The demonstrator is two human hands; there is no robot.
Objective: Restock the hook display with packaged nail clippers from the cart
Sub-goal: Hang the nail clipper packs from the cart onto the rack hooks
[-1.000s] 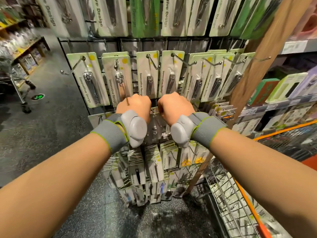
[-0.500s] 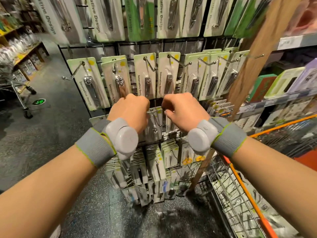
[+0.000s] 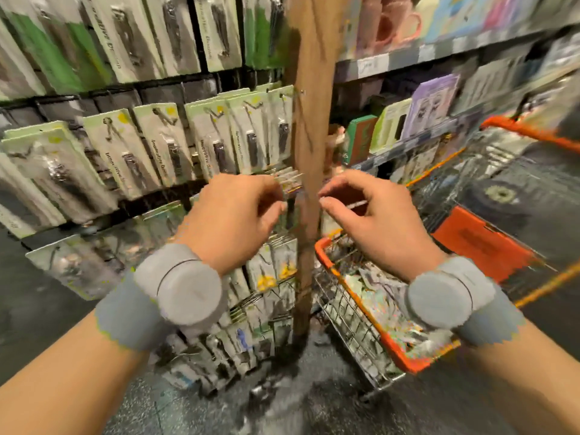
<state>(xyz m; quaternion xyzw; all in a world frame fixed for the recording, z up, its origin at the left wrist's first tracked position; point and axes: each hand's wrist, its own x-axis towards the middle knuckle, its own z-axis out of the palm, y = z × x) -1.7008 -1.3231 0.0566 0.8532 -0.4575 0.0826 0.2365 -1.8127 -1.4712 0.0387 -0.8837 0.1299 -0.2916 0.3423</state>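
The frame is motion-blurred. Packaged nail clippers hang in rows on the black hook display at left. My left hand hovers in front of the lower rows with its fingers loosely curled and nothing in it. Held the same way, my right hand is above the orange-rimmed wire cart. Loose packages lie in the cart's basket. Both hands are apart from the display.
A brown wooden post stands between the display and the cart. Shelves of boxed goods run behind the cart at right. Smaller carded items hang low on the rack. Dark speckled floor lies below.
Both hands have come off the hook display and drawn back, fingers loosened. The view has swung right, bringing the post and the orange cart into the middle.
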